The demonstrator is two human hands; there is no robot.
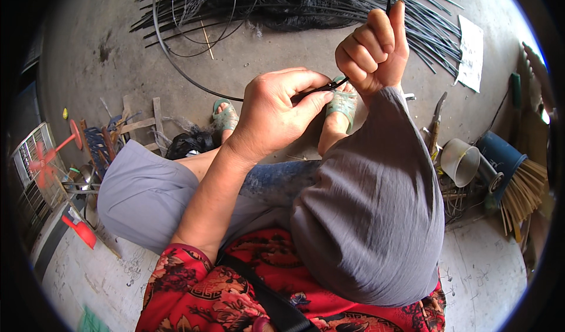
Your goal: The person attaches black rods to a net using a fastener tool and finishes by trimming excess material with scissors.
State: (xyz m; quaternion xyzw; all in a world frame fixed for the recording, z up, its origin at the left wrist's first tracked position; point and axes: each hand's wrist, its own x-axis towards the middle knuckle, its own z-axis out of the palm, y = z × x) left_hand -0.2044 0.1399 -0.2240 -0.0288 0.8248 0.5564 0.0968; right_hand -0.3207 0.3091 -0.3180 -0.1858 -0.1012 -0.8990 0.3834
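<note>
My left hand (276, 111) pinches a black cord (321, 89) between thumb and fingertips at about the picture's middle. A small dark knot or loop shows at the fingertips; its exact form is too small to tell. From there the cord curves away leftward and up in a wide arc. My right hand (371, 52) is higher and to the right, its fingers curled tight round the cord, which leaves its top and runs out of the picture. Grey cloth (376, 208) over my right side hides the right forearm.
Many long black strips (282, 8) lie heaped on the concrete floor, beside a white sheet (469, 52). At right are a knife (437, 120), a pale cup-shaped container (461, 161) and a blue bucket (500, 161). A red fan-like thing (44, 164) stands left. My sandalled feet are below the cord.
</note>
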